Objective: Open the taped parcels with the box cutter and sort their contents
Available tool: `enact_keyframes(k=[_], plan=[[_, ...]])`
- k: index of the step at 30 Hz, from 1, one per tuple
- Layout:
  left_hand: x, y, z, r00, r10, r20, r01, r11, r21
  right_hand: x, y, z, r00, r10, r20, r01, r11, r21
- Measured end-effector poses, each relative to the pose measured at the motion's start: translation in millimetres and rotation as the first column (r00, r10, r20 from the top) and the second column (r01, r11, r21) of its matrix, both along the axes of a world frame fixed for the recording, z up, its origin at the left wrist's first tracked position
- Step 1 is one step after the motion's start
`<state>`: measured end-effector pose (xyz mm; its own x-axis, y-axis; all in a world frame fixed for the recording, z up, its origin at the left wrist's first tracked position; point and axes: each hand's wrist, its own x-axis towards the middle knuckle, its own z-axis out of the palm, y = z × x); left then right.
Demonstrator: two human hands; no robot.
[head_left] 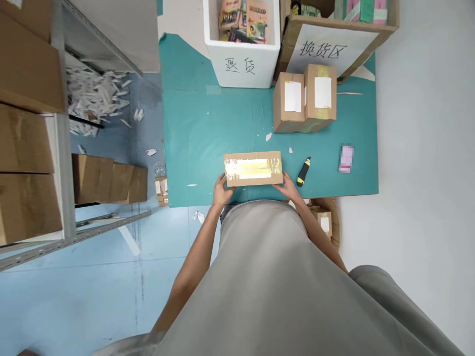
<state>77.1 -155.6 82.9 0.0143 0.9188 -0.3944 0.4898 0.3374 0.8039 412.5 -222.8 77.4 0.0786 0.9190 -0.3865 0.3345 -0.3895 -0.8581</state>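
A brown cardboard box (253, 181) with shiny clear tape across its top is in front of me, near the front edge of the teal table (222, 123). My left hand (222, 192) grips its left end, fingers against the side and bottom corner. On the other end, my right hand (287, 188) is closed on the lower right corner. Just right of that hand lies a black and yellow utility knife (304, 172), with its tip pointing away from me.
Two taped cartons (289, 121) stand at the back right. Behind them are a white foam bin (241, 66) holding packets and a large labelled cardboard box (330, 47). A small pink item (346, 158) lies right. Shelving with boxes (29, 143) is at left.
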Motion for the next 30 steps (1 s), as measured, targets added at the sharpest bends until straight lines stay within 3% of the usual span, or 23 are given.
enact_keyframes(k=[3,6,10,15,20,22,25,30], plan=[[0,-1,16.4,0.999,0.012,0.049,-0.011,1.0,-0.015,2,2,22.3,1.0,-0.011,-0.019,0.013,0.996,0.086],[3,-5,36.9,0.982,0.108,0.153,-0.102,0.994,-0.047,0,7,43.0,0.997,-0.067,0.025,0.064,0.99,0.125],[10,-5,50.7,0.973,0.214,0.09,-0.218,0.976,0.027,-6,11,50.8,0.988,-0.058,0.143,0.047,0.996,0.077],[6,3,29.6,0.991,0.131,-0.005,-0.13,0.988,-0.086,-11,6,31.6,0.984,-0.023,0.176,0.029,0.999,-0.031],[-6,-14,8.1,0.973,0.205,0.104,-0.188,0.971,-0.15,-6,-10,9.6,0.974,-0.213,-0.077,0.204,0.973,-0.109],[-8,-25,5.8,0.972,0.22,0.08,-0.206,0.966,-0.154,-5,-17,4.5,0.962,-0.257,-0.095,0.241,0.958,-0.153],[-6,-39,5.2,0.977,0.205,0.057,-0.195,0.97,-0.146,-8,-23,2.2,0.97,-0.226,-0.094,0.209,0.964,-0.162],[3,-43,8.3,0.974,0.221,0.047,-0.215,0.971,-0.101,-10,-20,12.9,0.977,-0.185,-0.109,0.173,0.978,-0.112]])
